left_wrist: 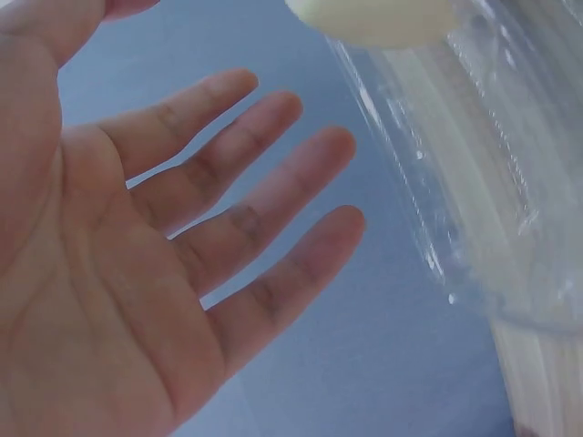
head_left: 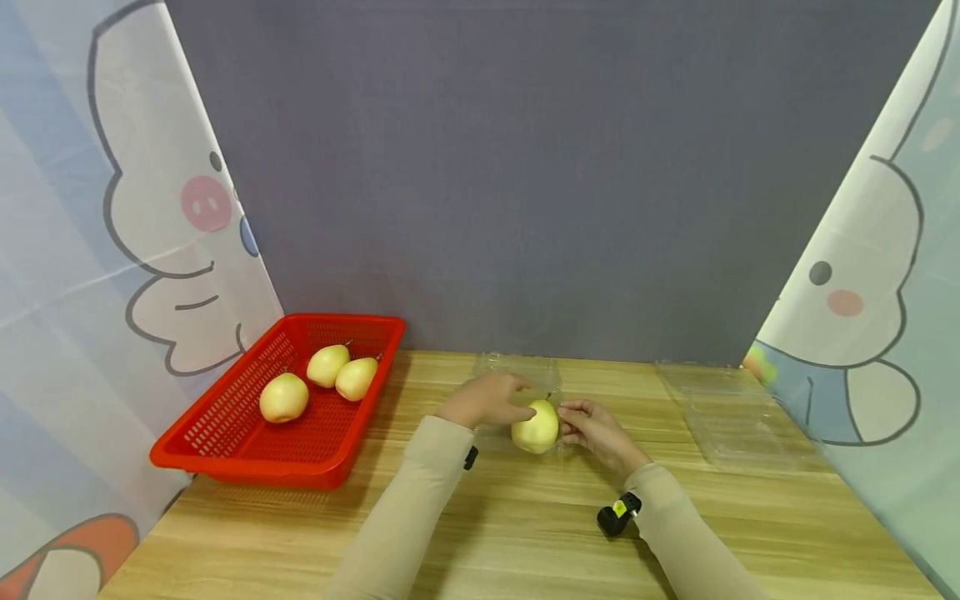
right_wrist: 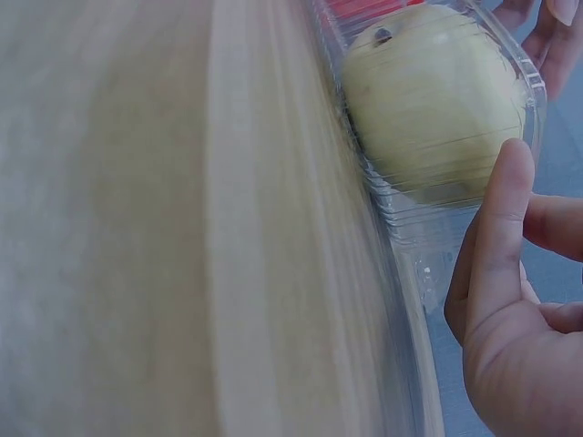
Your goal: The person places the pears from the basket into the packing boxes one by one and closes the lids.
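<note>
A pale yellow pear (head_left: 535,427) with a dark stem sits in the near part of a clear plastic container (head_left: 517,365) on the table. My left hand (head_left: 491,400) is at the pear's left side, with its thumb and fingers spread around that side. In the left wrist view its fingers (left_wrist: 282,191) are extended and apart, beside the container's clear wall. My right hand (head_left: 600,433) is on the other side and pinches the container's right rim, close to the pear. The right wrist view has a fingertip (right_wrist: 515,159) right at that rim.
A red plastic basket (head_left: 330,475) with three more pears (head_left: 285,398) stands at the left. More clear plastic containers (head_left: 738,417) lie at the right of the wooden table (head_left: 525,517). A grey panel (head_left: 540,167) rises behind, with printed curtains on both sides.
</note>
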Action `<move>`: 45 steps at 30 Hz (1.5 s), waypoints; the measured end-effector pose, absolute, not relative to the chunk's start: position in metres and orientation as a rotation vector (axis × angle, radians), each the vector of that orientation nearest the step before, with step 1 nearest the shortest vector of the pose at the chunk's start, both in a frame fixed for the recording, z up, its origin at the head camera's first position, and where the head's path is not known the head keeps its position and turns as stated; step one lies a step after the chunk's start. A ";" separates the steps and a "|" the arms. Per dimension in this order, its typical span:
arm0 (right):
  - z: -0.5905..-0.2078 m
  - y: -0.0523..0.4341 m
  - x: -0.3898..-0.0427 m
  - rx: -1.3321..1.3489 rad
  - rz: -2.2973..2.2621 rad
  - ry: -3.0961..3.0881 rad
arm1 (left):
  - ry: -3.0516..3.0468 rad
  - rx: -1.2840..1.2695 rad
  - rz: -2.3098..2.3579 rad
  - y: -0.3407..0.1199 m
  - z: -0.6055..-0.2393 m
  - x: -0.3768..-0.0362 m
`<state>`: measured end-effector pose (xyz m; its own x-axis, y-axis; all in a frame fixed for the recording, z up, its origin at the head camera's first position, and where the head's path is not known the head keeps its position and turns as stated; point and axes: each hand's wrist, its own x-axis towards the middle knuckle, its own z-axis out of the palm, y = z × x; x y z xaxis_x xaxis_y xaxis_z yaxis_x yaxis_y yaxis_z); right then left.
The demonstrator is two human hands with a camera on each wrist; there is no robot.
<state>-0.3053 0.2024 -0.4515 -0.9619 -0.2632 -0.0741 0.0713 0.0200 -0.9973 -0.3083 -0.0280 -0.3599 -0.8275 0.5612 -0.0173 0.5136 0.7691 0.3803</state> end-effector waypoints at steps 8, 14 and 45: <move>-0.450 0.202 -0.304 -0.213 -2.031 2.051 | 2.847 0.918 0.581 -0.040 -0.355 -0.311; -0.450 0.202 -0.303 -0.212 -2.040 2.043 | 2.873 0.945 0.556 -0.051 -0.346 -0.310; -0.449 0.204 -0.304 -0.217 -2.037 2.031 | 3.022 0.818 0.691 -0.155 -0.303 -0.308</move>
<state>-0.3039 0.2043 -0.4490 -0.9561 -0.2836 -0.0740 0.0748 0.0077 -0.9972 -0.3082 -0.1550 -0.3026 -0.8679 0.4665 0.1705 0.4942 0.7773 0.3892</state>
